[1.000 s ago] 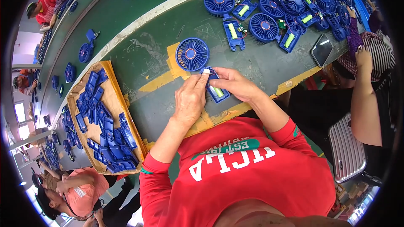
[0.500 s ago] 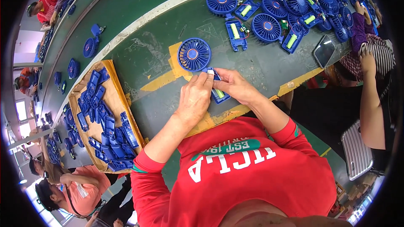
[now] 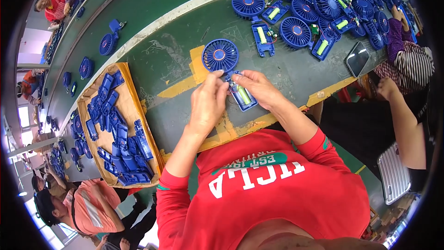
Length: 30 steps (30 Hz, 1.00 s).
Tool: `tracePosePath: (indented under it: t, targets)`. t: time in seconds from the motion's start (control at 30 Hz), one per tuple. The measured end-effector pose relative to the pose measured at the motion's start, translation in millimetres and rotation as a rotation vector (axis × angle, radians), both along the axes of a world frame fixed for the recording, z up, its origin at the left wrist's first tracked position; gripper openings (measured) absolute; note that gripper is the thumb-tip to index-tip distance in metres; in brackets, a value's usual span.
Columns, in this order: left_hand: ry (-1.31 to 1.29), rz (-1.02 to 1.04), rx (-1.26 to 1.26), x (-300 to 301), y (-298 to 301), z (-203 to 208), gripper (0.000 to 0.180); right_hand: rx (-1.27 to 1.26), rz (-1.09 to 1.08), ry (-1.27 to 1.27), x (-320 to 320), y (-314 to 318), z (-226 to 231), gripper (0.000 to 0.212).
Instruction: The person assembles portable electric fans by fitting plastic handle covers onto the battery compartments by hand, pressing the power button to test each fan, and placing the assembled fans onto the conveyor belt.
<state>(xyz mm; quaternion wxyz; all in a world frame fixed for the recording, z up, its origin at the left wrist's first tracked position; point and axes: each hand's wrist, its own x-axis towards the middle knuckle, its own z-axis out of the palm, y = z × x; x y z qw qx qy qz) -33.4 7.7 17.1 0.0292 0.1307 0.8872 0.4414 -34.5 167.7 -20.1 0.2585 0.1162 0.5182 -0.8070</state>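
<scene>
A blue handheld fan (image 3: 220, 55) lies on the table in front of me, its round grille pointing away. Its opened handle (image 3: 244, 98) exposes a light-green cylindrical battery (image 3: 243, 93) and some wires. My right hand (image 3: 259, 90) grips the upper part of the handle, thumb on top near the neck. My left hand (image 3: 206, 104) is just left of the neck. Its fingers are bent but apart, with the fingertips close to the fan's lower rim; I see nothing held in them.
At left, a cardboard tray (image 3: 159, 157) holds many blue plastic handle shells (image 3: 121, 134). Several fans with exposed batteries are heaped at the far right (image 3: 296, 32), beside a dark phone (image 3: 357, 59). A conveyor belt (image 3: 138, 14) carries fans beyond; co-workers sit on both sides.
My left hand has drawn off the handle toward the left, and its fingers have parted. More of the handle and battery shows. My right hand stays on the fan.
</scene>
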Motion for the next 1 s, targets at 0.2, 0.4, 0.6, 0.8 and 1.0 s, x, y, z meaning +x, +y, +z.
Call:
tracePosePath:
  t: [0.2, 0.4, 0.6, 0.8, 1.0]
  targets:
    - [-0.566, 0.067, 0.166, 12, -13, 1, 0.021, -0.036, -0.094, -0.028, 1, -3, 0, 0.023]
    - [-0.563, 0.042, 0.504, 10, -9, -11, 0.013, -0.016, -0.111, -0.006, -1, -6, 4, 0.024]
    - [-0.159, 0.047, 0.16, 5, 14, -7, 0.008, 0.182, -0.228, 0.061, -1, -6, -27, 0.03]
    - [0.062, 0.041, 0.255, 12, 17, -21, 0.013, 0.187, -0.177, 0.11, 2, -11, -19, 0.032]
    - [0.311, -0.042, 0.173, 11, 20, -29, 0.009, 0.136, -0.213, 0.104, 2, -10, -18, 0.033]
